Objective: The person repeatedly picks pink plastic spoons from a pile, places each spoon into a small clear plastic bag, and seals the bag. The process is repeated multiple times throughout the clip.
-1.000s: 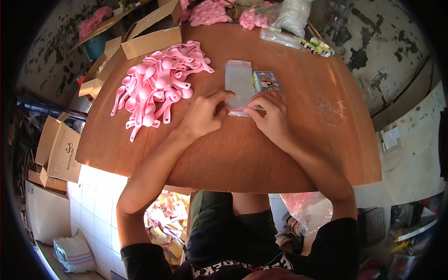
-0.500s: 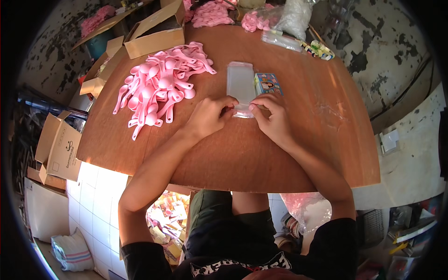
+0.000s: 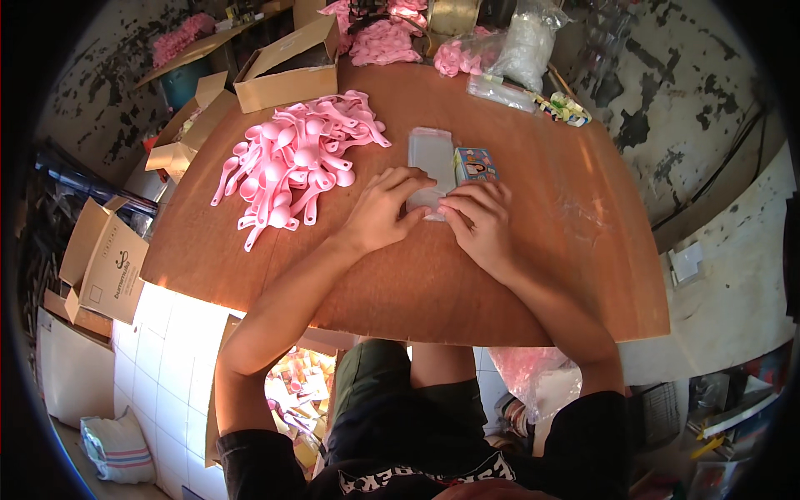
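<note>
A stack of clear plastic bags (image 3: 431,147) lies on the brown table in front of me, its near end between my hands. My left hand (image 3: 383,208) rests at the stack's left edge, its thumb and fingers apart over the plastic. On the other side, the thumb and fingertips of my right hand (image 3: 483,221) pinch at the near end of a bag. Just beyond the right hand, a small blue printed box (image 3: 475,163) touches or nearly touches the stack. Farther left is a heap of pink plastic scoops (image 3: 292,158).
An open cardboard box (image 3: 287,79) stands behind the scoops. Bagged white material (image 3: 529,46) and a patterned cloth (image 3: 565,108) lie at the far right edge. More pink pieces (image 3: 383,42) are at the back. Below the table, a carton of small packets (image 3: 300,383) sits by my legs.
My left thumb and fingers have spread apart from their pinch on the bag. My right hand stays pinched at the near end. The whole view has shifted slightly.
</note>
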The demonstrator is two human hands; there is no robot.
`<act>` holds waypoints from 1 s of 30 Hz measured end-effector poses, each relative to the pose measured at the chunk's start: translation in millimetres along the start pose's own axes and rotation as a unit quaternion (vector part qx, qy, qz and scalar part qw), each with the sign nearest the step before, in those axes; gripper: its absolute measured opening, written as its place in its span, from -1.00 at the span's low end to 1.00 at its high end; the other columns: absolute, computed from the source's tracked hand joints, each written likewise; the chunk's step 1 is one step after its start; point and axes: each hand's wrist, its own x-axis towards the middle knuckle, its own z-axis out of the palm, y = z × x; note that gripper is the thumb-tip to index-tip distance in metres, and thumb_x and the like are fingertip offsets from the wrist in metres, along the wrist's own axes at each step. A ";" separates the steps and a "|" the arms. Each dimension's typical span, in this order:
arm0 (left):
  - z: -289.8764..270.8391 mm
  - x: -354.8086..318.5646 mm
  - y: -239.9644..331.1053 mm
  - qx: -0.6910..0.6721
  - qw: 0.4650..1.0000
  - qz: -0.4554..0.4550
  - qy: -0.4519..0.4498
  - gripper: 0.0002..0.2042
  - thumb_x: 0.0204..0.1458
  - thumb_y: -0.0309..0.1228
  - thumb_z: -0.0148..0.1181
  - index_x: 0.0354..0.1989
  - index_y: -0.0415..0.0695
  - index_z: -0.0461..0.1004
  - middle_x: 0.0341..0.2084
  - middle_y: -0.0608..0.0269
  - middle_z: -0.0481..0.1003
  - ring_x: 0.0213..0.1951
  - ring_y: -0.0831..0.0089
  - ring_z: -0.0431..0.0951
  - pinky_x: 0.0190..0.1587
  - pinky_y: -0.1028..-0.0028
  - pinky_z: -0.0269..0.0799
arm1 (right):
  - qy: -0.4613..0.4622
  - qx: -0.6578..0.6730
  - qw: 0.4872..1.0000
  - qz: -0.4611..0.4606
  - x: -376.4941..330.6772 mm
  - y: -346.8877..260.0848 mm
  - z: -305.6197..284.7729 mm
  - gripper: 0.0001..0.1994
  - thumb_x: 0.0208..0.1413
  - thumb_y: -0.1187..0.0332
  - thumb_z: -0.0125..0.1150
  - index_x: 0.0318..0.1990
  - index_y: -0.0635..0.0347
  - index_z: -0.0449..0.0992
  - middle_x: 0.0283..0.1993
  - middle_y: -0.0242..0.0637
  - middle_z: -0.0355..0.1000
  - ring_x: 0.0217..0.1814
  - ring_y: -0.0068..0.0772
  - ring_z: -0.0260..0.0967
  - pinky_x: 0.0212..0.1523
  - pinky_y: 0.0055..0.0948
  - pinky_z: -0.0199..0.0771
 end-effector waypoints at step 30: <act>12.1 3.4 -17.3 -0.192 0.962 -0.193 0.004 -0.93 0.12 -0.54 0.18 -0.27 -0.26 0.54 -0.37 0.27 0.60 -0.31 0.61 0.53 -0.26 0.56 0.44 | -0.126 -0.134 0.977 0.109 -6.4 57.2 -26.9 -0.81 0.03 0.30 0.30 -0.19 0.06 0.64 -0.10 -0.40 0.54 0.00 -0.28 0.40 0.21 -0.09 0.14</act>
